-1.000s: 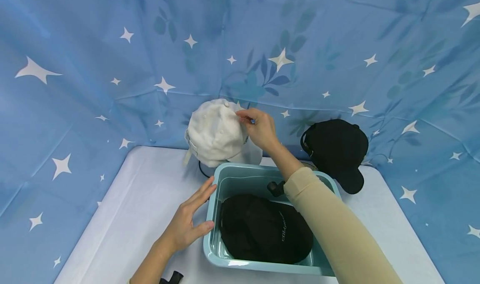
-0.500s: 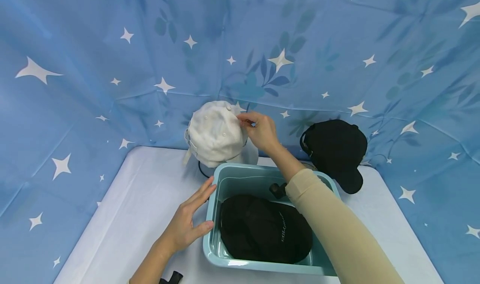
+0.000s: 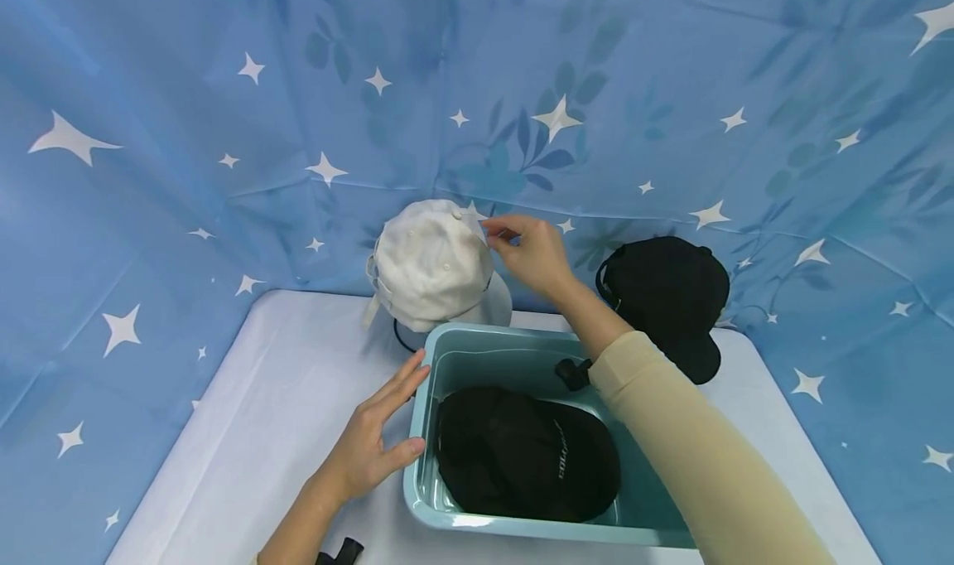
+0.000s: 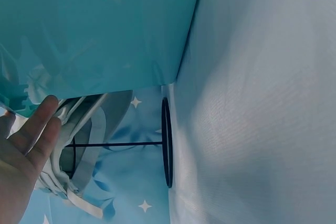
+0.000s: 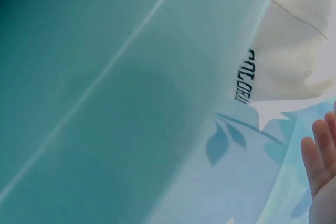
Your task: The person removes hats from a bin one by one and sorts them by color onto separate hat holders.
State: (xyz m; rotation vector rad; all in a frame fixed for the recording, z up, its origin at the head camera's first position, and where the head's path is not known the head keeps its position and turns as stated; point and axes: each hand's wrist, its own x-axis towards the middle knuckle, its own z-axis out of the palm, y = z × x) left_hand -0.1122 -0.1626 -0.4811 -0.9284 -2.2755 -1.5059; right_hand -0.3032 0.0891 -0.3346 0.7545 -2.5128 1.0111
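A white baseball cap [image 3: 434, 260] sits on a thin black wire stand [image 4: 167, 142] behind the basin. My right hand [image 3: 532, 254] is at the cap's right side, fingertips right by the crown; in the right wrist view its fingers are extended, below the cap's edge, and grip nothing. With fingers spread, my left hand [image 3: 380, 432] rests against the left rim of a light blue plastic basin [image 3: 419, 466]. Inside the basin lies a black cap [image 3: 522, 457] with pale lettering. The right forearm passes over the basin's right part and hides some of it.
Another black cap [image 3: 667, 300] hangs upright at the back right, behind the forearm. A blue star-patterned cloth [image 3: 373, 134] stands behind the white-covered table [image 3: 246, 399]. Small black wrist-camera parts [image 3: 572, 374] show above the basin and at the lower left.
My right hand has moved slightly right, away from the white cap's crown, and the forearm has shifted right too. The white cap has turned a little. The left hand stays put.
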